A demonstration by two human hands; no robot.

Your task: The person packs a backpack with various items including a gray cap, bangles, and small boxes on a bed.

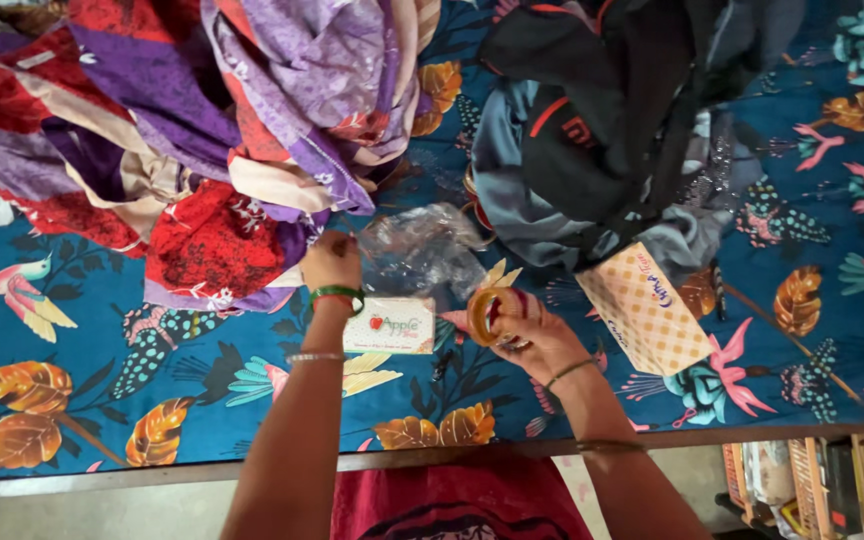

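My left hand [330,262] is closed on the edge of a crumpled clear plastic bag [420,255], lying on a blue bedsheet with birds and flowers [82,340]. My right hand [527,330] grips a stack of orange-gold bangles [487,315], held upright just right of a small white card box [390,325]. Green and thin metal bangles ring my left wrist. A thin bangle sits on my right wrist.
A heap of purple, red and cream patterned cloth [202,130] fills the upper left. Dark and grey clothes [592,130] lie at the upper right. A checked orange-and-white box [647,310] rests to the right. The bed's front edge [152,478] runs below, with shelves [822,485] at bottom right.
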